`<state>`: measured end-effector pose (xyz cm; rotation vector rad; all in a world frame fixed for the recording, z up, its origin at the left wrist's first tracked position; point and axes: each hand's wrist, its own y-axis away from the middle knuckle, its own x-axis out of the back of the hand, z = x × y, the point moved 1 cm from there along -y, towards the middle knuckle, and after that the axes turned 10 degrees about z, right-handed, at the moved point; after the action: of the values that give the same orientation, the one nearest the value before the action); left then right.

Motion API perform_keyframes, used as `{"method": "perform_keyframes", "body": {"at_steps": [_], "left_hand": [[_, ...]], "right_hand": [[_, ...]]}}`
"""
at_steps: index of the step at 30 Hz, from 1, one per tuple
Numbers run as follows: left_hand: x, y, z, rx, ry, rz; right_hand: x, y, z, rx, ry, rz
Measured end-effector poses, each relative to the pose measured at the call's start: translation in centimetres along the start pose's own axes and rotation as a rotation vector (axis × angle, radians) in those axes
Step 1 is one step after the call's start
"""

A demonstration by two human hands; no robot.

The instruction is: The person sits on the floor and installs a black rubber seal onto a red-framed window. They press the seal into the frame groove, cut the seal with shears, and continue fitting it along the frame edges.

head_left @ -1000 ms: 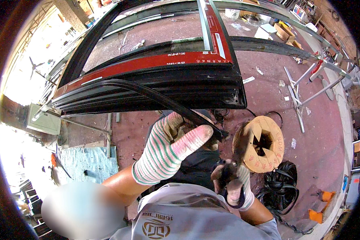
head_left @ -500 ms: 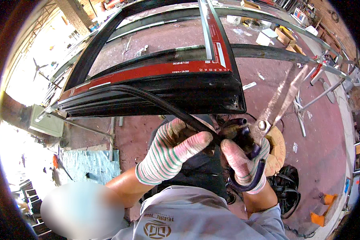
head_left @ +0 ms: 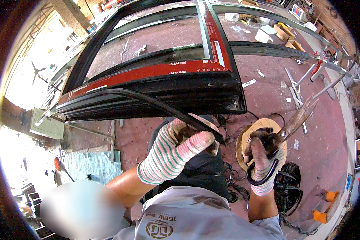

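Observation:
My left hand [head_left: 179, 148], in a striped knit glove, pinches a black rubber sealing strip [head_left: 164, 105] near its end. The strip arcs up and to the left, where it meets the side of a black window frame [head_left: 160, 102] faced with red film. My right hand [head_left: 264, 164], gloved too, is closed round the handles of large worn scissors [head_left: 294, 124]. Their blades point up and to the right, away from the strip. One dark handle loop [head_left: 264, 176] curves across the outside of the glove. Whether the blades are parted is hard to make out.
Below the scissors is a tan cardboard-coloured roll [head_left: 246, 136]. A coil of black strip [head_left: 288, 188] lies on the floor beside my right arm. Metal rails [head_left: 268, 50] of a stand run behind the frame. Cardboard boxes [head_left: 286, 32] sit at the far right, an orange bracket [head_left: 326, 206] lower right.
My right hand has drawn away from the left hand, moving right and slightly down with the scissors. My left hand keeps its pinch on the strip, almost unmoved.

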<state>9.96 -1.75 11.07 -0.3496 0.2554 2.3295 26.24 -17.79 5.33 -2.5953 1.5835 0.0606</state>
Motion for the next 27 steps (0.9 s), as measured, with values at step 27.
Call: {"method": "perform_keyframes", "body": {"at_steps": [27], "left_hand": [[4.8, 2.5, 3.0, -0.48, -0.606, -0.237]], "right_hand": [[-12.7, -8.9, 28.3, -0.098, 0.427, -0.799]]}}
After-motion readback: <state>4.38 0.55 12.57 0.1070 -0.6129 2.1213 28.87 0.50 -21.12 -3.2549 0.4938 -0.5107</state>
